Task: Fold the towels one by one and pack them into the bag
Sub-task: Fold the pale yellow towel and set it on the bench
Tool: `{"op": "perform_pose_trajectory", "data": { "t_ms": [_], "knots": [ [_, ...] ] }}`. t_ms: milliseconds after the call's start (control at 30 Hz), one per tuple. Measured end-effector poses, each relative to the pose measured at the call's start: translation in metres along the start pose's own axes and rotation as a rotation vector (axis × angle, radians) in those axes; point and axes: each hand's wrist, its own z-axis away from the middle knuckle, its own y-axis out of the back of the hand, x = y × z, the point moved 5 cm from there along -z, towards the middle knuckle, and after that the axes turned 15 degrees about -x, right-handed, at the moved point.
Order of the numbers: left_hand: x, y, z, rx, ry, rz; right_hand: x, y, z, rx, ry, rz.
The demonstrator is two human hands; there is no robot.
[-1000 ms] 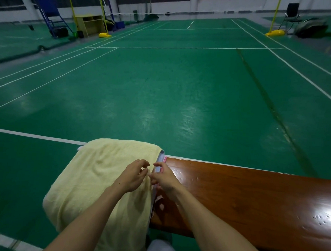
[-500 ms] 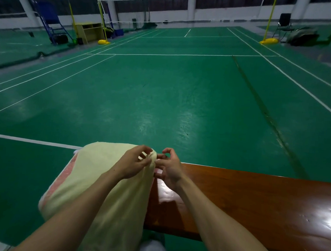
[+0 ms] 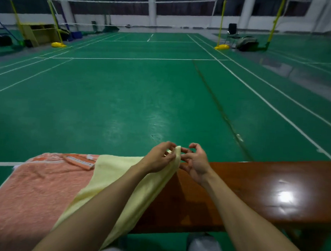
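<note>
Lower centre of frame: left hand pinches the raised corner of the yellow towel between thumb and fingers, corner lifted above the tabletop. Right hand just to the right of that corner, palm turned toward the camera, fingers curled, fingertips at the towel edge; cannot tell if they actually grip it or only touch. Rest of the yellow towel slopes down and left from the pinched corner, lying over the tabletop's left part and hanging off its near edge at the bottom of the frame. Orange towel lies spread flat at lower left, partly under the yellow one, with a striped band near its far edge. Tabletop is glossy brown wood, bare on the right with a light glare. Green court floor with white lines fills the middle; net post on a yellow base and a chair at upper right.
</note>
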Motion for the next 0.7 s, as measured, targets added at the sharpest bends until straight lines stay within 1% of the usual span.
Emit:
{"op": "perform_pose_trajectory", "data": {
  "t_ms": [167, 233, 300, 367, 467, 600, 700],
  "knots": [
    [0.039, -0.046, -0.037, -0.095, -0.06, 0.011, -0.032, 0.053, 0.027, 0.104, 0.043, 0.021],
    [0.048, -0.059, -0.045, -0.133, -0.089, 0.02, -0.038, 0.064, 0.034, 0.122, 0.035, 0.026],
    [0.052, -0.067, -0.046, -0.166, -0.129, -0.027, -0.036, 0.071, 0.038, 0.134, 0.001, 0.063],
    [0.05, -0.071, -0.043, -0.192, -0.164, -0.09, -0.03, 0.072, 0.042, 0.126, -0.03, 0.095],
    [0.04, -0.067, -0.03, -0.216, -0.165, -0.158, -0.017, 0.065, 0.045, 0.092, -0.063, 0.086],
    [0.02, -0.052, -0.009, -0.221, -0.114, -0.244, 0.006, 0.044, 0.038, 0.032, -0.127, 0.077],
    [0.006, -0.039, 0.007, -0.26, -0.075, -0.324, 0.022, 0.028, 0.032, -0.005, -0.172, 0.154]
  ]
}}
